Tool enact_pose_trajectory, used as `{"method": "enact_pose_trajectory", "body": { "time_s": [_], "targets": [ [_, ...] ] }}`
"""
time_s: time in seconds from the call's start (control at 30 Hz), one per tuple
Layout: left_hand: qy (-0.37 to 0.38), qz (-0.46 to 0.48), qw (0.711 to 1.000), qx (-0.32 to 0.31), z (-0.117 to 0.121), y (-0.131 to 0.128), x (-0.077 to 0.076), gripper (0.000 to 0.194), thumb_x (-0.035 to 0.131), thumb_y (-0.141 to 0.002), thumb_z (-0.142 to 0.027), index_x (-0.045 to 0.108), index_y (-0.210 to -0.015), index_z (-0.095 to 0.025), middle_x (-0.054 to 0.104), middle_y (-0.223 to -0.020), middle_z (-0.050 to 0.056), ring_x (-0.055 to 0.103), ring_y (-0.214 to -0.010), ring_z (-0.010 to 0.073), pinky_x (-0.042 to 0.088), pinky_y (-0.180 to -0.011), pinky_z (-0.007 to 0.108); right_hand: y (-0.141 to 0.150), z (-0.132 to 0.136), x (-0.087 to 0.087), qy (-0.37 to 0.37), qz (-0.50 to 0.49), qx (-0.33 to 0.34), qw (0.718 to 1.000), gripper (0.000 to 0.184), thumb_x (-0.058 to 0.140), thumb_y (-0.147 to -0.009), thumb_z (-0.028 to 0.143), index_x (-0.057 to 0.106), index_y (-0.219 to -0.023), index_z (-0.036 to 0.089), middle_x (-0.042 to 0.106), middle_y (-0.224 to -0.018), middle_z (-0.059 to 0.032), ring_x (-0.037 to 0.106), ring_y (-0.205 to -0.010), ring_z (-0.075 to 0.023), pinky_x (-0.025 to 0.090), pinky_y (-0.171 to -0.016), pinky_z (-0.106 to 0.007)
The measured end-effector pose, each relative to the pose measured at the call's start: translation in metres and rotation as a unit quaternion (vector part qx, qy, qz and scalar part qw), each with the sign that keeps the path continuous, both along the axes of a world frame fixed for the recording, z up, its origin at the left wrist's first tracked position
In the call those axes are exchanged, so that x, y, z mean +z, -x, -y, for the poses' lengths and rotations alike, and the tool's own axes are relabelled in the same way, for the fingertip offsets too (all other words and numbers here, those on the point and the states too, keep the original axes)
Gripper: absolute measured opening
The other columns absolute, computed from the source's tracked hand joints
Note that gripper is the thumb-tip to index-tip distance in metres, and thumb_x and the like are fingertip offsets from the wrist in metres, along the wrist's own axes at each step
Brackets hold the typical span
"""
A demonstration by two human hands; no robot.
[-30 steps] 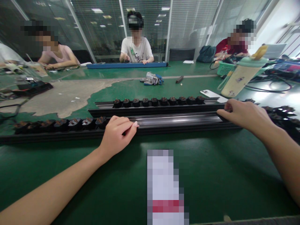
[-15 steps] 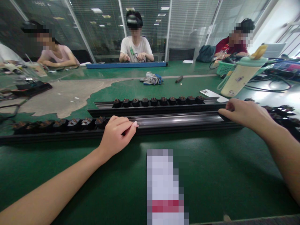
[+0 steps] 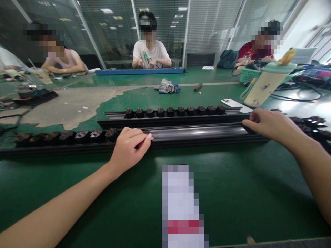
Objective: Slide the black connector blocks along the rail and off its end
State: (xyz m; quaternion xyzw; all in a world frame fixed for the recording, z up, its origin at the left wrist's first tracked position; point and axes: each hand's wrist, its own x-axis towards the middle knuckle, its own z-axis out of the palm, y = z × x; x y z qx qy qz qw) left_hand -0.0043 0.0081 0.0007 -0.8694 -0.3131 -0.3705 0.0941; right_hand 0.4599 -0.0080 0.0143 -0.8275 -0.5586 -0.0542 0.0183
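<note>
A long black rail (image 3: 196, 132) lies across the green table (image 3: 232, 193) in front of me. My left hand (image 3: 129, 148) rests on its near edge, fingers curled over the rail beside a row of several small black parts (image 3: 67, 136) seated in it. My right hand (image 3: 271, 125) is closed around the rail further right, next to more black parts (image 3: 310, 122). A second black rail (image 3: 170, 117) lies just behind, with its own row of black parts (image 3: 176, 111).
A white phone (image 3: 234, 104) and a pale drink bottle (image 3: 266, 84) sit at the right, cables beyond. Gloves (image 3: 167, 86) lie mid-table, a blue rail (image 3: 141, 71) at the far side. Three other people sit around the table. A blurred white item (image 3: 182, 206) lies near me.
None in my hands or the rails. The person at the far side has drawn both hands together.
</note>
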Motion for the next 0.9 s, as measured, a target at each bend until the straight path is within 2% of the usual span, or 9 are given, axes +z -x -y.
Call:
{"method": "enact_pose_trajectory", "body": {
  "time_s": [0.37,0.63,0.9],
  "targets": [
    [0.027,0.001,1.000,0.013,0.001,0.000,0.001,0.033,0.055,-0.101,-0.028,0.070,-0.072,-0.019,0.069,-0.070,0.001,0.060,-0.065,0.0142,0.043,-0.070,0.035,-0.011,0.001,0.001,-0.007,-0.001,-0.005,1.000,0.046,0.041,-0.079,0.067,0.055,-0.089,0.024,0.063,-0.082,-0.0104,0.059,-0.078,-0.0283,0.043,-0.069,-0.039],
    [0.023,-0.002,1.000,0.006,0.001,0.000,0.001,0.033,0.055,-0.100,-0.027,0.070,-0.072,-0.019,0.069,-0.071,0.002,0.061,-0.066,0.0147,0.042,-0.071,0.034,-0.010,0.003,0.003,0.012,0.009,-0.014,1.000,0.049,0.038,-0.080,0.069,0.057,-0.092,0.025,0.062,-0.086,-0.0103,0.056,-0.079,-0.0275,0.041,-0.069,-0.038],
    [0.021,-0.003,1.000,0.009,0.001,-0.001,0.001,0.033,0.055,-0.101,-0.027,0.070,-0.072,-0.018,0.069,-0.071,0.002,0.062,-0.066,0.0146,0.043,-0.070,0.034,-0.027,-0.001,-0.003,-0.001,0.010,0.012,1.000,0.045,0.039,-0.081,0.067,0.054,-0.084,0.024,0.059,-0.076,-0.0101,0.053,-0.075,-0.0261,0.040,-0.071,-0.038]
  ]
}}
